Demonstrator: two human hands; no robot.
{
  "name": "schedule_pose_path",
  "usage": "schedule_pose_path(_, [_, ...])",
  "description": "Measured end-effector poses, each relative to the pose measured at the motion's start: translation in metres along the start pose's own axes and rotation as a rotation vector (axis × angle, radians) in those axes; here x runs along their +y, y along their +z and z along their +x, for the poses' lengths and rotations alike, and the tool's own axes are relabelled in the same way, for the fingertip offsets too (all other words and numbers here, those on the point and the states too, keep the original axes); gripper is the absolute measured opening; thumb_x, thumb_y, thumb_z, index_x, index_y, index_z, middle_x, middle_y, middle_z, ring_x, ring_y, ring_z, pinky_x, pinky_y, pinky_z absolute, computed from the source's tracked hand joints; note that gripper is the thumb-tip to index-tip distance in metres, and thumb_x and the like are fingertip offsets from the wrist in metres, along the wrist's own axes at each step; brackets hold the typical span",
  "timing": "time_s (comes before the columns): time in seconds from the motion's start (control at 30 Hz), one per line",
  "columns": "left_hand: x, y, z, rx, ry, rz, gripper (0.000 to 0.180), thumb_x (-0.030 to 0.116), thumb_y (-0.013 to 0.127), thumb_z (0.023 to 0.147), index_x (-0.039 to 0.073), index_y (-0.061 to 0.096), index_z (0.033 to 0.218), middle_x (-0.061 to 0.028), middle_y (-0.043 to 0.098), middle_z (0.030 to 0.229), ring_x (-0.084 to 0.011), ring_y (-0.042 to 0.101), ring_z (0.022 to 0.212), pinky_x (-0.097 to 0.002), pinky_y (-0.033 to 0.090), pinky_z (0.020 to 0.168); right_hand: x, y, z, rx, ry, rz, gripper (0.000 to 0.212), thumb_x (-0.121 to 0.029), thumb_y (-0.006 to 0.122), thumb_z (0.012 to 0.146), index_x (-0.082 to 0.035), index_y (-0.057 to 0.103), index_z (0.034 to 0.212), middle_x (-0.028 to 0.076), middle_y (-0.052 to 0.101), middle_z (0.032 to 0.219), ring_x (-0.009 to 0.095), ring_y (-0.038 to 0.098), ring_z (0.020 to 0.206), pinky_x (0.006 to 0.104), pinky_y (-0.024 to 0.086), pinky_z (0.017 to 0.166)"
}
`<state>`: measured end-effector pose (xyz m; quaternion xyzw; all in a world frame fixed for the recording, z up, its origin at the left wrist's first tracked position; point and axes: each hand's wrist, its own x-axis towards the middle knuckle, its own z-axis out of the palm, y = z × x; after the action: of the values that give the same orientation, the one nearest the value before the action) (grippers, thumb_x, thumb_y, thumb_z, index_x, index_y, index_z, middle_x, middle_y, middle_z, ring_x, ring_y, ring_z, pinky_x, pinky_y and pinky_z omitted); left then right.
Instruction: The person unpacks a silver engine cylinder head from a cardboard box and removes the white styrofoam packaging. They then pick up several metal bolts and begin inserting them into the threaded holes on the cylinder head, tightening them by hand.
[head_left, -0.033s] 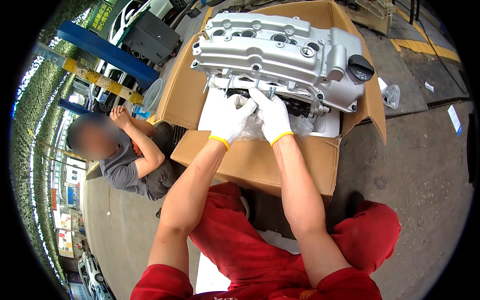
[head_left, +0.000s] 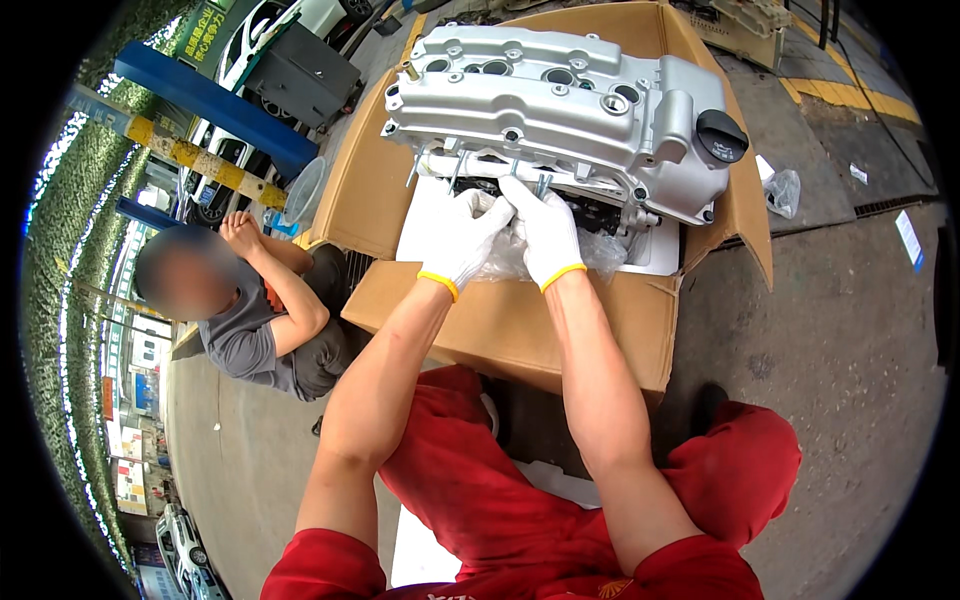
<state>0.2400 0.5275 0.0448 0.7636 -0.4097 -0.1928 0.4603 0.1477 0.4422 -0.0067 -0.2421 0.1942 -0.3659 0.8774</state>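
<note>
A silver engine cylinder head with its valve cover (head_left: pixel 560 120) rests in an open cardboard box (head_left: pixel 520 320). A black oil filler cap (head_left: pixel 721 136) sits at its right end. Thin metal studs (head_left: pixel 456 172) stick out of its near side. Just below them, my left hand (head_left: pixel 466 232) and my right hand (head_left: pixel 543 225), both in white knit gloves with yellow cuffs, meet with fingertips pinched together. Anything between the fingers is hidden. Clear plastic wrap (head_left: pixel 603 252) lies under and beside the hands, over white foam (head_left: pixel 660 250).
Box flaps stand out around the engine part. At the left a person in a grey shirt (head_left: pixel 245 345) crouches beside the box, hands clasped. A blue lift post (head_left: pixel 220 110) and a grey cabinet (head_left: pixel 303 75) stand behind. A crumpled plastic bag (head_left: pixel 783 193) lies on the floor at right.
</note>
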Motion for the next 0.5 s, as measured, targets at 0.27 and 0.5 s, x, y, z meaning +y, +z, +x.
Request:
schedule_pose_path(0.27, [0.012, -0.001, -0.006, -0.065, -0.070, -0.051, 0.032, 0.034, 0.074, 0.102, 0.004, 0.071, 0.093, -0.0001, 0.069, 0.082, -0.0065, 0.058, 0.073, -0.0255, 0.049, 0.071, 0.008, 0.002, -0.001, 0.154, -0.093, -0.026, 0.021, -0.027, 0.079, 0.097, -0.007, 0.078, 0.104, -0.005, 0.067, 0.087, 0.005, 0.054, 0.074, 0.0245, 0.043, 0.063])
schedule_pose_path(0.5, [0.009, -0.002, -0.008, -0.101, -0.164, -0.184, 0.035, 0.037, 0.068, 0.107, 0.004, 0.074, 0.100, -0.0006, 0.068, 0.081, -0.0075, 0.060, 0.069, -0.0238, 0.051, 0.068, 0.014, 0.002, 0.005, 0.189, -0.172, 0.009, 0.015, -0.019, 0.076, 0.100, -0.006, 0.076, 0.106, -0.003, 0.070, 0.094, 0.007, 0.059, 0.082, 0.0263, 0.049, 0.073])
